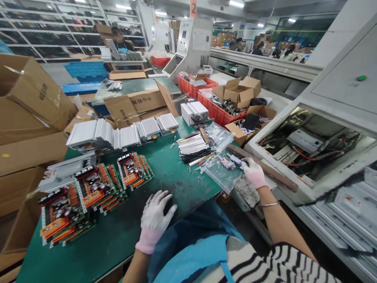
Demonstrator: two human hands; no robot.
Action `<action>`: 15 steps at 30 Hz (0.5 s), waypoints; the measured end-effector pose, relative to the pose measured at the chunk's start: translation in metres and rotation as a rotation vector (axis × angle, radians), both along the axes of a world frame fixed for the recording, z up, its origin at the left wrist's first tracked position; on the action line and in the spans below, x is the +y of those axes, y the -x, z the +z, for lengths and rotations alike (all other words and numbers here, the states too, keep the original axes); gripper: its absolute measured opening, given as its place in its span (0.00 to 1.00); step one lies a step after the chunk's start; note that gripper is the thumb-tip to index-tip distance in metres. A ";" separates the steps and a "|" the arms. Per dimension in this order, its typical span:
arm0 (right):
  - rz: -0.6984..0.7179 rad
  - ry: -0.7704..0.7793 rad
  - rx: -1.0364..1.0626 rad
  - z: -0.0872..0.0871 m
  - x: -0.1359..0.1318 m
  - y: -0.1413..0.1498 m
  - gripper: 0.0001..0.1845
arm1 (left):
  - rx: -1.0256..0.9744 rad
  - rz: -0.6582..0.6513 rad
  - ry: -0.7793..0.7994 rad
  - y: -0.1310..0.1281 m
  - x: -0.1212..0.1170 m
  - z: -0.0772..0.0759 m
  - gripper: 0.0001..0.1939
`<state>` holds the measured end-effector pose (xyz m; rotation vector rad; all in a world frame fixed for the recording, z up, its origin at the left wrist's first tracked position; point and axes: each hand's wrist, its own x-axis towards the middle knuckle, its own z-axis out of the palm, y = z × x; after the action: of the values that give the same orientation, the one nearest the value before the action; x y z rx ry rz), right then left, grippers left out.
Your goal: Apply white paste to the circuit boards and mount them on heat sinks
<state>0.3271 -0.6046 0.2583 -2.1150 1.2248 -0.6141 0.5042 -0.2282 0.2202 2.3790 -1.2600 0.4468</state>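
My left hand, in a white glove with a pink cuff, rests on the green tabletop near its front edge, fingers spread and holding nothing. At the right end of the table, my gloved right hand has its fingers closed at the near end of a small white-and-blue tube. That tube lies over a clear plastic bag, beside a white packet. Left of the bag are stacked metal strips and black strips. Stacks of circuit boards stand left of my left hand.
Finned aluminium heat sinks line the table's far side. Cardboard boxes crowd the left. A wooden bar and a machine with an open bay flank my right hand. Red crates stand behind; other people are far off.
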 end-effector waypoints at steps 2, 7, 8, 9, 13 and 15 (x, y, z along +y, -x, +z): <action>0.027 0.090 0.075 0.008 -0.001 -0.003 0.14 | 0.012 -0.002 -0.014 0.000 0.000 0.001 0.17; 0.205 0.309 0.215 0.026 -0.016 -0.030 0.18 | 0.018 -0.008 -0.030 0.001 0.000 0.002 0.18; 0.259 0.347 0.261 0.029 -0.021 -0.038 0.18 | 0.014 -0.007 -0.027 0.001 0.000 0.002 0.18; 0.314 0.395 0.327 0.032 -0.026 -0.046 0.19 | 0.010 -0.007 -0.025 0.001 0.000 0.002 0.18; 0.486 0.578 0.585 0.039 -0.044 -0.079 0.22 | 0.007 0.005 -0.021 0.001 0.000 0.002 0.18; 0.535 0.612 0.619 0.043 -0.047 -0.092 0.22 | 0.020 0.016 -0.023 0.001 0.000 0.002 0.18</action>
<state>0.4190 -0.6518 0.3008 -3.1498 0.7169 -0.0745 0.5028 -0.2285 0.2218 2.4080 -1.2451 0.4143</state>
